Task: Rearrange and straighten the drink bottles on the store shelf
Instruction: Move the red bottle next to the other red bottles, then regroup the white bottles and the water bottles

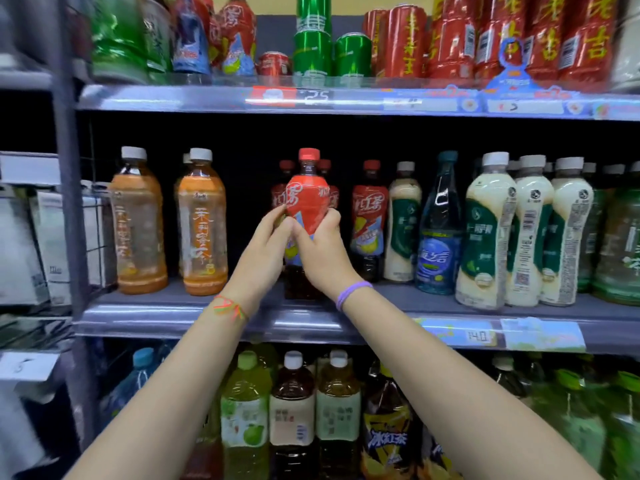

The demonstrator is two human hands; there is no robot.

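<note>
A red-labelled iced tea bottle (308, 192) with a red cap stands upright at the front of the middle shelf (173, 322). My left hand (265, 249) grips its left side and my right hand (320, 247) grips its right side, both around the label's lower half. More red tea bottles stand behind it, and another red tea bottle (369, 216) is to its right. Two orange tea bottles (204, 223) stand to the left, with a gap between them and the held bottle.
Right of the red bottles stand a white-and-green bottle (403, 220), a dark blue bottle (440, 226) and several cream bottles (488, 233). Cans and bottles fill the upper shelf (207, 98). Larger bottles (292, 410) sit on the lower shelf. A grey upright post (69, 202) bounds the left.
</note>
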